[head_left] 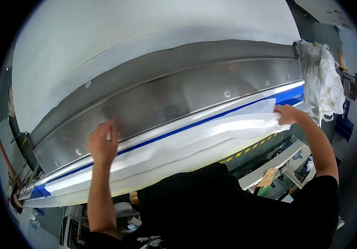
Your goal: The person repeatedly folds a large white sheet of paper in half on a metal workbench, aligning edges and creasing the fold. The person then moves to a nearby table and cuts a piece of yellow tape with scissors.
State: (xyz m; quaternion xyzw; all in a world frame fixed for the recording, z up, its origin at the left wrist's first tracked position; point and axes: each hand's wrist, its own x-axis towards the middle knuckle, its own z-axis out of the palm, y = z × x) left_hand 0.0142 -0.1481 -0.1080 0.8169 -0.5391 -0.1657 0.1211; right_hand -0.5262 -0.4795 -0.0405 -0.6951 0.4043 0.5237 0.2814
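A long white cloth strip (211,128), lying in soft folds, runs along the near edge of a metal-topped machine bed. At its right end my right hand (288,114) pinches the cloth between thumb and fingers. My left hand (103,142) is raised over the near part of the grey metal plate (166,99), its fingers curled together and their tips smeared by motion. A small pale spot shows by its thumb; what it is, I cannot make out. Between plate and cloth runs a blue band (174,132) beside a white rail.
A broad white sheet (157,20) covers the far side beyond the plate. White plastic bags (321,79) hang at the right end. Below the near edge are yellow-black striped tape (249,148) and a white frame (265,168) with cluttered items.
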